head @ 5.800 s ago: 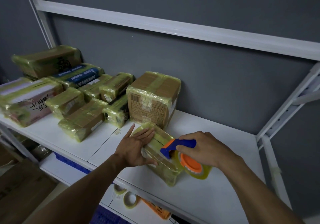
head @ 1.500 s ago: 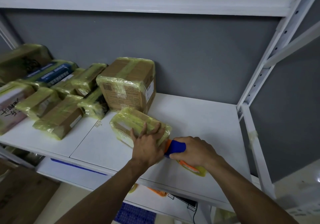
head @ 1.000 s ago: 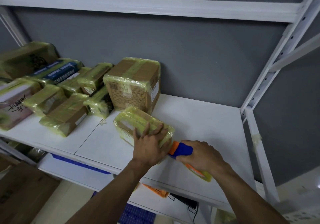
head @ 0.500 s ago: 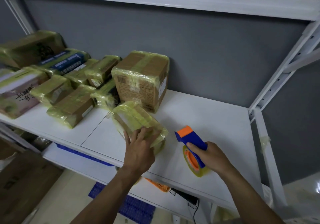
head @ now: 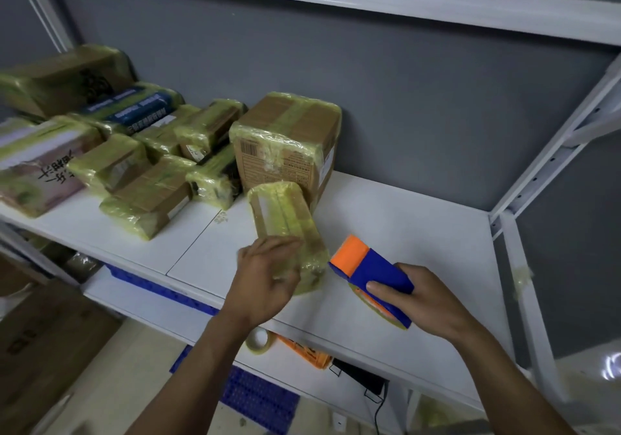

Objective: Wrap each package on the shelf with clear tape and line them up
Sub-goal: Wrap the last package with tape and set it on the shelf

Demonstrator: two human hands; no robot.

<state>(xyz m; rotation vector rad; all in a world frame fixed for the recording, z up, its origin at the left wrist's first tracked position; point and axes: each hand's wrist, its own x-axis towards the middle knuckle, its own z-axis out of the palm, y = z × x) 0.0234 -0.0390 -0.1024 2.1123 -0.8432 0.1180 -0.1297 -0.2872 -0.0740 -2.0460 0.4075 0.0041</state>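
Note:
A small flat package (head: 282,212) wrapped in yellowish clear tape lies on the white shelf (head: 403,233), its far end touching a taller taped cardboard box (head: 285,142). My left hand (head: 265,276) grips the package's near end, blurred by motion. My right hand (head: 423,296) holds a blue and orange tape dispenser (head: 369,270) just right of the package, its orange end pointing at the package corner. The dispenser is apart from the package.
Several taped packages (head: 141,179) crowd the shelf's left part, up to the grey back wall. A white upright post (head: 524,266) bounds the shelf on the right. On the lower shelf lie a tape roll (head: 257,342), an orange item (head: 302,350) and blue crates (head: 255,397).
My right hand pulled the dispenser off the package and lifted it to the right. My left hand turned the package so it points toward the tall box.

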